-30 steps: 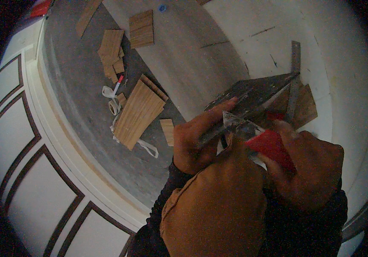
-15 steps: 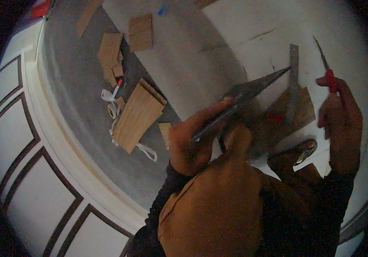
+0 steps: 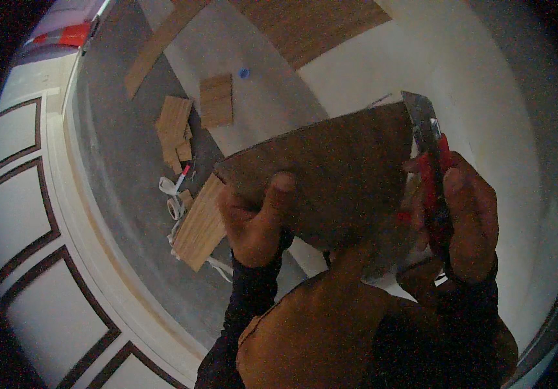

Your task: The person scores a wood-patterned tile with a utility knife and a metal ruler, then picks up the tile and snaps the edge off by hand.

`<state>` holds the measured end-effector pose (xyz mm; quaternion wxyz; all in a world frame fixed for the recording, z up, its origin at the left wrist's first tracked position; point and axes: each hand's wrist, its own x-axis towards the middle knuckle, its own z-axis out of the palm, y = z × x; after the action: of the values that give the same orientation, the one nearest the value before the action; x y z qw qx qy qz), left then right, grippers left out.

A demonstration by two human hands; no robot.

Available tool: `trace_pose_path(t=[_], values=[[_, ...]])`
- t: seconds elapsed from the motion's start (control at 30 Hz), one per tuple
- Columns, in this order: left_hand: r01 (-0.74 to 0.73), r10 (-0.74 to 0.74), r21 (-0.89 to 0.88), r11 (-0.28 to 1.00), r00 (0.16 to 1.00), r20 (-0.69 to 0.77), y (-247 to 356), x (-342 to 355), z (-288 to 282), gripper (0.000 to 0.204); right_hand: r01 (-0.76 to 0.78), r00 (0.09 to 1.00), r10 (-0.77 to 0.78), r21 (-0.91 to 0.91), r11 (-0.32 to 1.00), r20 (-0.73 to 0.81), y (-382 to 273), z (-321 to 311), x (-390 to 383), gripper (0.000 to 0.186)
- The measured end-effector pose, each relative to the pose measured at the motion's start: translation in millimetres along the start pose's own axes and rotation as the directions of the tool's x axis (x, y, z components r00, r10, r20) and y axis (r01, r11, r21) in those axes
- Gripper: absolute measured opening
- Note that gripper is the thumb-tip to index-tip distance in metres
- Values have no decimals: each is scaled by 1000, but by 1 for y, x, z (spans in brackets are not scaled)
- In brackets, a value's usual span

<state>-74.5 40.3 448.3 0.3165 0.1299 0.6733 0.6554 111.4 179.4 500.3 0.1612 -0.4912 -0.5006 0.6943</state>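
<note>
Brown, wood-grain flat board point(image 3: 344, 168) pinched in left hand point(image 3: 256, 223), thumb on its face, red-handled metal-bladed knife point(image 3: 431, 178) gripped in right hand point(image 3: 473, 220), fingers curled

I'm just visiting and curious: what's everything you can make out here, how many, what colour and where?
Board: one, brown, in left hand
Knife: one, red with grey blade, in right hand
Sheet: one, brown, top middle
Strip: one, brown, top left
Blue object: one, blue, upper middle
Square piece: one, brown, left of blue object
Stacked pieces: several, brown, upper left
Plank: at least one, tan, beside left hand
Marker: one, red and white, above plank
Bands: several, white, beside plank
Trimmed panels: several, white and brown, far left
Floor: one, grey, left
Sleeves: two, black, bottom
Hands: two, bare, centre and right
</note>
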Motion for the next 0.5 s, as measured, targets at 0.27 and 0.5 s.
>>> trace_pose_path(t=[0.27,0.5], values=[[-14,9,32,999,988,156,-7,10,5,29,73,997,-73,11,997,-5,0,-6,-3,52],[-25,26,-9,1000,991,130,6,3,18,32,109,991,-103,-65,992,89,1,-16,-4,40]])
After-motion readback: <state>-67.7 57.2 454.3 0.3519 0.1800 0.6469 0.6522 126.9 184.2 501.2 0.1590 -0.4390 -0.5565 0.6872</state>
